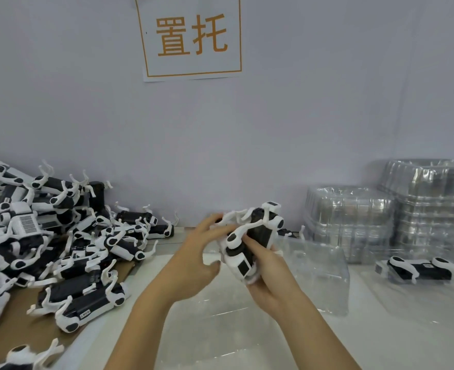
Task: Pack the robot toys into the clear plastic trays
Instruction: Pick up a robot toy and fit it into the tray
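A black-and-white robot toy (252,236) is held in the air above the table's middle, its white legs pointing up and left. My right hand (267,273) grips its lower end from below. My left hand (203,252) clasps its left side, fingers around the legs. An open clear plastic tray (319,279) lies on the table right behind and under the hands, hard to make out. A second robot toy (421,268) lies in a clear tray at the right.
A big heap of robot toys (49,236) covers a cardboard sheet (22,327) on the left. Two stacks of clear plastic trays (396,212) stand at the back right against the grey wall. A paper sign (191,36) hangs on the wall.
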The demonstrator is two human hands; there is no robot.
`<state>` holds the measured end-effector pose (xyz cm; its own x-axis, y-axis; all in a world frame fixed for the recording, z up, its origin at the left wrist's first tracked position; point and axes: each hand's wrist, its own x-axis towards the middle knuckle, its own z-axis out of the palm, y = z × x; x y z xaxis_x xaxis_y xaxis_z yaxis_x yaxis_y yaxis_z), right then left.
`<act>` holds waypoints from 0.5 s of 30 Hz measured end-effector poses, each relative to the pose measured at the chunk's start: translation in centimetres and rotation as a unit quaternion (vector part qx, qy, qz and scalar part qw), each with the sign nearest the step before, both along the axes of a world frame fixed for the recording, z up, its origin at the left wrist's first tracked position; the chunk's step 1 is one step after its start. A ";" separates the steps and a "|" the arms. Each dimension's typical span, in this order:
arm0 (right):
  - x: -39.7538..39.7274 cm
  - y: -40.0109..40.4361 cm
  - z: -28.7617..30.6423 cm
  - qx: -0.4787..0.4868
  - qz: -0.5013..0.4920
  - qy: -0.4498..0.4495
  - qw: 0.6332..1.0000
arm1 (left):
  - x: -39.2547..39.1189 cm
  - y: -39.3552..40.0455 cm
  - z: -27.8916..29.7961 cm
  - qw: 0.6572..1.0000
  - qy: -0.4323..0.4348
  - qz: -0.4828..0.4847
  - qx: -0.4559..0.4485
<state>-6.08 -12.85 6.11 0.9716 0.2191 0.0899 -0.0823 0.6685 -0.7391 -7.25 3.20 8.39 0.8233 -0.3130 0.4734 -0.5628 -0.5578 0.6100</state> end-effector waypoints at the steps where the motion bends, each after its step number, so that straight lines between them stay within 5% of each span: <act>1: 0.0 0.0 -0.1 -0.020 -0.001 0.003 1.000 | 0.1 0.1 -0.4 1.000 0.003 -0.007 0.014; 6: -0.6 0.3 0.8 -0.079 0.008 -0.042 0.996 | 0.2 0.1 -0.2 0.997 -0.068 0.038 0.005; 12: -0.7 0.4 1.5 -0.138 -0.141 -0.062 0.978 | 0.4 -0.3 -0.2 0.986 -0.143 0.072 -0.037; 15: -1.0 -0.9 2.0 -0.128 -0.087 -0.077 0.985 | 0.5 0.0 0.0 0.982 -0.156 0.065 -0.085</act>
